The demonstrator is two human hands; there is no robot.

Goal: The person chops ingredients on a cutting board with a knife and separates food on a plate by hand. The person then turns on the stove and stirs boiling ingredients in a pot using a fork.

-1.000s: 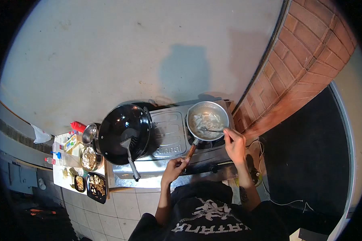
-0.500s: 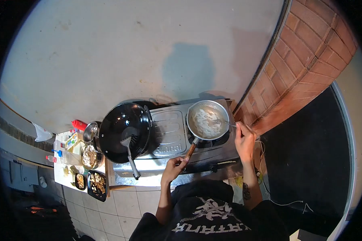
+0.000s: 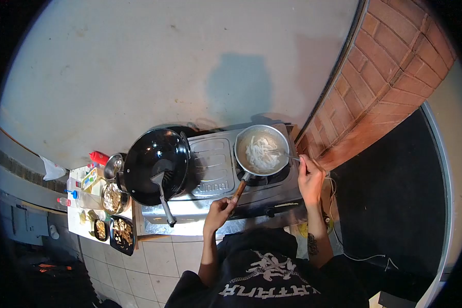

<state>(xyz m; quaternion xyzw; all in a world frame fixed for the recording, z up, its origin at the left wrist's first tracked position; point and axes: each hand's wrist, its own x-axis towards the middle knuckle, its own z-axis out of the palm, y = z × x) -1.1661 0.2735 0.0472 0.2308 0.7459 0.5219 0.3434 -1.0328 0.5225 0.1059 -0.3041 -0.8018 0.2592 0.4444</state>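
A silver saucepan [image 3: 239, 165] stands over the right burner of the gas stove. Pale noodles [image 3: 263, 154] lie in cloudy liquid inside it. My left hand [image 3: 219, 213] is closed round the pan's brown wooden handle [image 3: 239, 190]. My right hand [image 3: 310, 177] pinches a metal fork [image 3: 288, 155] at the pan's right rim, and the tines are among the noodles. On the left burner sits a black wok [image 3: 143, 169], with a spatula [image 3: 164, 200] resting in it, its grey handle hanging over the front edge.
Left of the stove [image 3: 210, 154], a white table [image 3: 73, 219] bears a black tray of chopped food [image 3: 122, 233], a glass bowl [image 3: 115, 198], a steel bowl [image 3: 114, 167] and a red bottle [image 3: 98, 157]. A brick pillar [image 3: 374, 87] rises at right.
The noodles have shifted and bunched together under the fork. My right hand has moved slightly left; the left hand keeps its grip on the handle. The whole view has shifted a little.
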